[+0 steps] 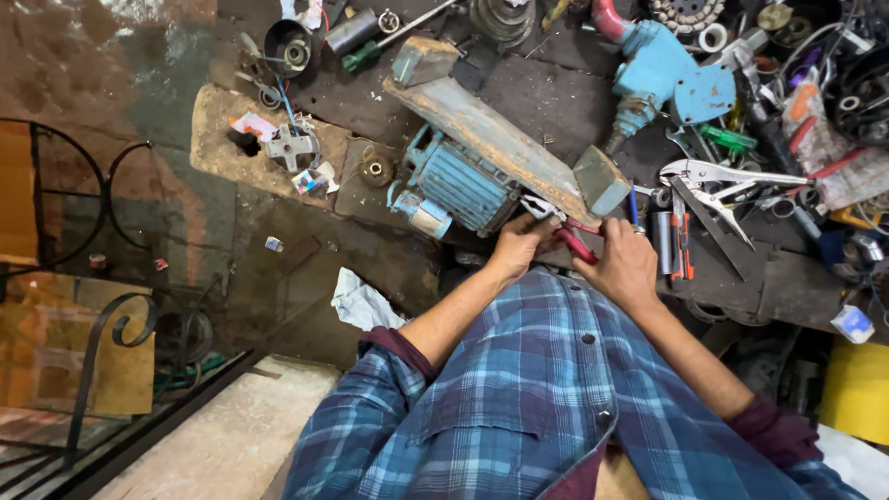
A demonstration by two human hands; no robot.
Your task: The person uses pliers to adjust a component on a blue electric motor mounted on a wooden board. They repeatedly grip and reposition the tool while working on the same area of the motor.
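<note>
Looking down at a pretty cluttered dark bench [556, 102] here. Far left there's a curly black iron railing [102, 324], off the bench entirely. On the bench's left end a pale slab [218, 139] is carrying a small white metal bracket [291, 144] and some scraps, and above it a round black cup-shaped housing [289, 46] is sitting with a bearing-like ring inside — the only container-ish thing I can read clearly.

Moving toward the middle, a blue finned electric motor [458, 185] is lying on its side, and a long worn plank [500, 139] is resting across the top of it at an angle. A crumpled white rag [363, 304] is lying lower down, near the person's left elbow.

The left hand [520, 243] is curling closed right at the motor's near end, fingers pinching something small there that I can't make out. Just beside it, the right hand [628, 268] is gripping red-handled pliers [567, 233], closed around the handles, with the nose pointing in toward the motor and the left hand's fingertips.

Further right, a light blue pump body [662, 74] is sitting at the back, silver locking pliers [722, 181] are lying open-jawed on the bench, and a tangle of loose parts and wires is filling the far right corner — too jumbled to sort out. A yellow bin [857, 389] is peeking in at bottom right; contents not visible.
</note>
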